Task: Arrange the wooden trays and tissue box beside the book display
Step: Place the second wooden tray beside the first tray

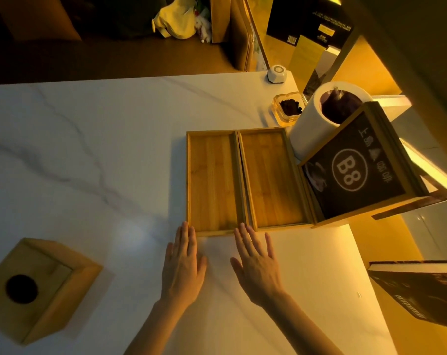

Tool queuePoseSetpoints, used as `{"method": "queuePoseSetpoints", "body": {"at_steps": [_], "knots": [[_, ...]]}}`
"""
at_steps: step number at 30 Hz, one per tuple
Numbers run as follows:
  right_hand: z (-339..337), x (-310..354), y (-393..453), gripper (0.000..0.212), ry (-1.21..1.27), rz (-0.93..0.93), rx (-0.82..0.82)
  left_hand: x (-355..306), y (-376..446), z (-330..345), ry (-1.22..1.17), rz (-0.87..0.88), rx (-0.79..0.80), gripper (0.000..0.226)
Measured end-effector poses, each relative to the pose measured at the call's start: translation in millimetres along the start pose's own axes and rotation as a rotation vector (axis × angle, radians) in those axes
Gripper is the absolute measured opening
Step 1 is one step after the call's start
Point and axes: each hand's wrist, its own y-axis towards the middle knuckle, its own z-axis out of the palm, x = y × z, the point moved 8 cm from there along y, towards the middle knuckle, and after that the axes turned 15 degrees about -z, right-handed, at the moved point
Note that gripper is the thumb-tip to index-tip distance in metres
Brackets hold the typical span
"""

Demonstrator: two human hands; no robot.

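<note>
White marble table (89, 139): surface for all items below.

Two wooden trays, side by side, long edges touching, right of centre. Left tray (212, 183); right tray (271, 178), its right edge against the display.

Book display (355, 170): dark cover marked "B8", tilted in a wooden frame, far right.

White cylinder (309, 129): just behind the display, dark inside.

Glass ashtray (289, 107): beyond the trays, dark contents. Small white device (277, 73): at the far edge.

Tissue box (35, 288): wooden, round hole on top, near left corner, well apart from the trays.

Book (422, 290): near right.

Left hand (184, 267): flat, fingers spread, tips at the left tray's near edge, gripping nothing. Right hand (258, 265): likewise, fingertips at the trays' near edge.
</note>
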Motion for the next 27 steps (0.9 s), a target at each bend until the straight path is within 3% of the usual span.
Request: {"method": "queuePoseSetpoints", "body": {"at_steps": [22, 27], "knots": [[4.1, -10.6, -9.0, 0.064, -0.013, -0.016, -0.044, -6.2, -7.3, 5.4, -0.002, 0.060, 0.014, 0.063], [4.1, -8.8, -9.2, 0.055, -0.007, -0.028, -0.057, -7.2, -6.8, 0.6, -0.033, 0.101, 0.005, 0.074]]}}
